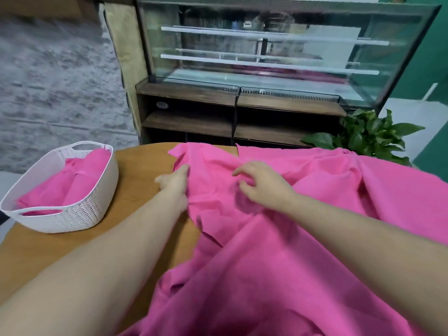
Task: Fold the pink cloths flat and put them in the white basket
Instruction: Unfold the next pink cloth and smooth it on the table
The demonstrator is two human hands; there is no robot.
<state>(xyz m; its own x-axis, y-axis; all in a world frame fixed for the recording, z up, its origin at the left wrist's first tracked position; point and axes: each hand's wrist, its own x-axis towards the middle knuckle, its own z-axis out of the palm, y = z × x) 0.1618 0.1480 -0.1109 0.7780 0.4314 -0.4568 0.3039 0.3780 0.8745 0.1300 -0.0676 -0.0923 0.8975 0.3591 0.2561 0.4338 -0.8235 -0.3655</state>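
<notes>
Pink cloth (278, 251) rumpled on table; both hands loose-fingered on it; white basket (80, 214) holds folded pink cloths (72, 185).

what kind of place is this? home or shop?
Probably a shop or café: a glass display case on wooden shelving stands behind the wooden table, beside a potted plant.

**Hidden, cropped, blurred**

Left hand (175, 183): fingertips tucked under the cloth (266, 238) edge, grip not readable. Right hand (261, 184): smeared by motion, contact with the cloth unclear. Both forearms cut off by the bottom edge. Cloth run off the right and bottom edges; number of pieces in the heap unclear. Table (135, 170) mostly covered. Basket (80, 209): count of folded cloths (72, 183) inside not readable. Cabinet (266, 49) contents lost behind reflections.
</notes>
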